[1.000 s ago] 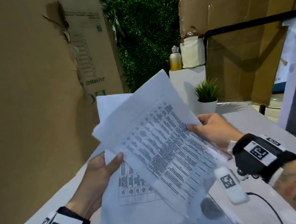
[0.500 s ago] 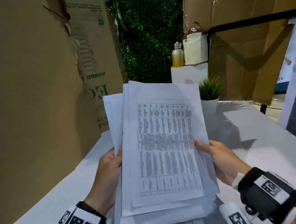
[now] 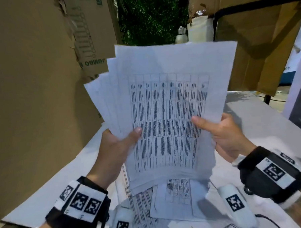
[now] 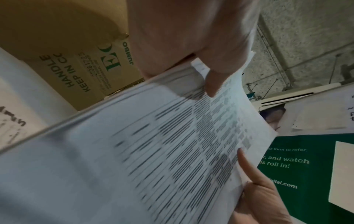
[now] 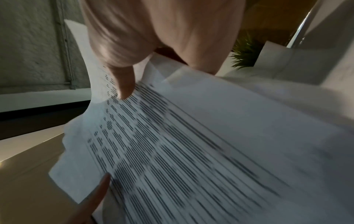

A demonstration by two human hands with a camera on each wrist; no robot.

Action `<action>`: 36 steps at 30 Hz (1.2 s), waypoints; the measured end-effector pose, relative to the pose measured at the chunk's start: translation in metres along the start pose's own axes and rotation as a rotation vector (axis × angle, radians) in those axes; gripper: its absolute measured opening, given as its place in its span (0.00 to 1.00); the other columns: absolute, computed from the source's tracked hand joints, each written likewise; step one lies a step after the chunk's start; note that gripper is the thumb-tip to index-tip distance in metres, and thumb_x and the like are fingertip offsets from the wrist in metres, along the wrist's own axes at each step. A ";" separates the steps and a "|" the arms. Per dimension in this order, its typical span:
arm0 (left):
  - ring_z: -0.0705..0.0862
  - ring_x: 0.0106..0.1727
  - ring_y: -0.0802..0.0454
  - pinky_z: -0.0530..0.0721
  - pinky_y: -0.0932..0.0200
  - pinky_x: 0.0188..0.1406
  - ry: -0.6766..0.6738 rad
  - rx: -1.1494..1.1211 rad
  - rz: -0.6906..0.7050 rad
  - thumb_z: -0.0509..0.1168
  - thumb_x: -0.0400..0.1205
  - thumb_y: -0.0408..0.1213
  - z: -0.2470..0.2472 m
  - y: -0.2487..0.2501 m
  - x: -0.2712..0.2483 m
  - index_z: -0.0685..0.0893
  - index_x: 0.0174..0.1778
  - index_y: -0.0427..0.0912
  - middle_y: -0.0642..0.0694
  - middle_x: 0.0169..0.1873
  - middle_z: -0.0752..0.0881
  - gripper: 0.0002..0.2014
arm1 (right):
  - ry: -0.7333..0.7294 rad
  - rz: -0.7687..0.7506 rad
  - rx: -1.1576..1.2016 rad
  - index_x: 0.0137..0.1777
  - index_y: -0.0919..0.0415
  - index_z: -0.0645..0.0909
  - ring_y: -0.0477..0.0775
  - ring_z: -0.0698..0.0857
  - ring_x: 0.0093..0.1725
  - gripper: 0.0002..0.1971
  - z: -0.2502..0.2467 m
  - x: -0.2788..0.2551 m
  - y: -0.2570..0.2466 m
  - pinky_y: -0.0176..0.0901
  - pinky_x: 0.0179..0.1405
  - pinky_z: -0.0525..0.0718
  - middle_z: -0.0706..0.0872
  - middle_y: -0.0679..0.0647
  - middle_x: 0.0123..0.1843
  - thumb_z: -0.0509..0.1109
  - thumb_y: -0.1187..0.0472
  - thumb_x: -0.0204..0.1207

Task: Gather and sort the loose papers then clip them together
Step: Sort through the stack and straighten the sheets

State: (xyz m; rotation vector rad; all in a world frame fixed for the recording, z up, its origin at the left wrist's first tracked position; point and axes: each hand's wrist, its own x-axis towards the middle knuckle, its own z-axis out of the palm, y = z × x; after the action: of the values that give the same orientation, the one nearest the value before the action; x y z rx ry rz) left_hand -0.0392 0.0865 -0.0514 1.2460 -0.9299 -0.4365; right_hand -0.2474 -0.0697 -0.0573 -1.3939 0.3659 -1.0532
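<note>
Gripping the sheaf of papers (image 3: 170, 102), both hands (image 3: 118, 147) lift it upright.

a white table (image 3: 251, 126) carries the scene, its top running from the near edge back toward the cardboard boxes (image 3: 31, 85) that stand along its left side. directly on it, at the near end, lie several loose printed sheets (image 3: 177, 199), overlapping one another at different angles; one of them (image 3: 144, 213) is tilted, its corner tucked under the sheet beside it. their print is too blurred to read. a thin black cable (image 3: 268, 219) trails over the near right corner of the surface. in the left wrist view a bare strip of the white top (image 4: 28, 91) shows beside a box printed "jumbo" (image 4: 107, 60).
</note>
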 end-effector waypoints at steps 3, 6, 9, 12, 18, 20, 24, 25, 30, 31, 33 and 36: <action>0.92 0.60 0.48 0.85 0.46 0.64 -0.019 -0.027 -0.029 0.80 0.66 0.44 -0.002 -0.002 -0.004 0.89 0.57 0.42 0.47 0.55 0.94 0.23 | -0.041 -0.008 -0.040 0.47 0.51 0.93 0.50 0.92 0.53 0.27 0.003 -0.002 0.005 0.39 0.50 0.88 0.94 0.53 0.52 0.88 0.42 0.46; 0.91 0.62 0.48 0.84 0.41 0.67 -0.052 -0.019 -0.015 0.83 0.68 0.47 0.002 0.008 -0.003 0.86 0.63 0.42 0.46 0.58 0.93 0.28 | -0.064 -0.019 -0.068 0.45 0.53 0.93 0.51 0.92 0.52 0.22 0.013 -0.001 -0.001 0.42 0.53 0.87 0.94 0.54 0.51 0.87 0.46 0.51; 0.90 0.64 0.50 0.84 0.42 0.68 -0.053 0.033 0.111 0.78 0.73 0.40 0.008 0.032 0.001 0.85 0.67 0.43 0.48 0.61 0.92 0.25 | -0.010 -0.076 -0.069 0.44 0.58 0.91 0.51 0.92 0.53 0.12 0.024 0.004 -0.021 0.50 0.59 0.86 0.94 0.55 0.50 0.80 0.56 0.60; 0.90 0.64 0.47 0.86 0.42 0.66 -0.079 0.018 0.164 0.78 0.74 0.37 0.001 0.039 0.004 0.85 0.66 0.42 0.45 0.61 0.92 0.23 | 0.010 -0.069 -0.060 0.52 0.68 0.88 0.58 0.91 0.57 0.20 0.026 0.007 -0.024 0.54 0.61 0.86 0.92 0.65 0.55 0.80 0.56 0.63; 0.93 0.48 0.59 0.91 0.49 0.54 -0.044 0.261 -0.031 0.72 0.81 0.35 -0.014 -0.012 -0.012 0.90 0.53 0.46 0.45 0.47 0.95 0.07 | -0.121 0.127 -0.323 0.59 0.69 0.86 0.64 0.88 0.61 0.31 0.022 -0.008 0.014 0.62 0.69 0.81 0.90 0.66 0.61 0.81 0.45 0.64; 0.90 0.36 0.69 0.87 0.70 0.37 0.045 0.277 -0.017 0.71 0.83 0.35 -0.021 -0.014 -0.007 0.88 0.53 0.41 0.54 0.39 0.93 0.06 | -0.216 0.175 -0.383 0.60 0.57 0.87 0.49 0.90 0.60 0.25 0.021 -0.010 0.010 0.54 0.69 0.83 0.92 0.51 0.59 0.79 0.47 0.65; 0.89 0.30 0.70 0.83 0.79 0.28 0.160 0.226 -0.011 0.69 0.84 0.37 -0.038 -0.006 0.006 0.86 0.40 0.42 0.60 0.26 0.91 0.07 | -0.506 0.246 -0.737 0.73 0.44 0.75 0.37 0.85 0.64 0.37 0.013 -0.022 0.005 0.47 0.70 0.81 0.86 0.37 0.66 0.82 0.43 0.62; 0.90 0.32 0.71 0.86 0.77 0.31 0.191 0.192 -0.002 0.68 0.85 0.35 -0.043 -0.003 0.008 0.86 0.40 0.42 0.62 0.25 0.91 0.07 | -0.618 0.291 -0.843 0.78 0.41 0.69 0.38 0.80 0.69 0.45 0.011 -0.028 0.009 0.46 0.73 0.76 0.81 0.34 0.72 0.84 0.43 0.59; 0.93 0.43 0.63 0.89 0.67 0.43 0.306 -0.050 -0.020 0.67 0.85 0.30 -0.061 -0.006 0.018 0.86 0.48 0.42 0.59 0.36 0.94 0.03 | -1.230 0.414 -1.420 0.81 0.34 0.25 0.50 0.31 0.86 0.74 -0.002 -0.058 0.033 0.65 0.85 0.38 0.26 0.44 0.86 0.69 0.20 0.41; 0.93 0.46 0.62 0.89 0.66 0.45 0.309 -0.070 -0.030 0.67 0.85 0.30 -0.062 -0.008 0.018 0.86 0.50 0.42 0.59 0.38 0.95 0.04 | -1.285 0.401 -1.482 0.80 0.32 0.24 0.50 0.26 0.84 0.73 -0.004 -0.058 0.037 0.68 0.84 0.36 0.21 0.44 0.83 0.69 0.19 0.41; 0.93 0.46 0.64 0.88 0.69 0.44 0.274 -0.083 -0.044 0.66 0.85 0.29 -0.059 -0.012 0.017 0.85 0.52 0.41 0.60 0.37 0.95 0.05 | -1.313 0.411 -1.540 0.79 0.30 0.25 0.51 0.25 0.83 0.72 -0.002 -0.055 0.038 0.73 0.82 0.38 0.19 0.44 0.82 0.75 0.22 0.46; 0.93 0.45 0.65 0.88 0.69 0.42 0.239 -0.070 -0.056 0.65 0.86 0.30 -0.054 -0.017 0.017 0.86 0.52 0.43 0.62 0.37 0.94 0.06 | -1.221 0.480 -1.567 0.81 0.28 0.30 0.52 0.29 0.85 0.67 -0.001 -0.043 0.038 0.78 0.81 0.44 0.25 0.40 0.84 0.79 0.28 0.53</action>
State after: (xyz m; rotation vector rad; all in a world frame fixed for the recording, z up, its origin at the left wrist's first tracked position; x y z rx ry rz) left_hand 0.0169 0.1015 -0.0629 1.2318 -0.6734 -0.3523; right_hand -0.2563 -0.0432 -0.1071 -2.7434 0.5484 0.8861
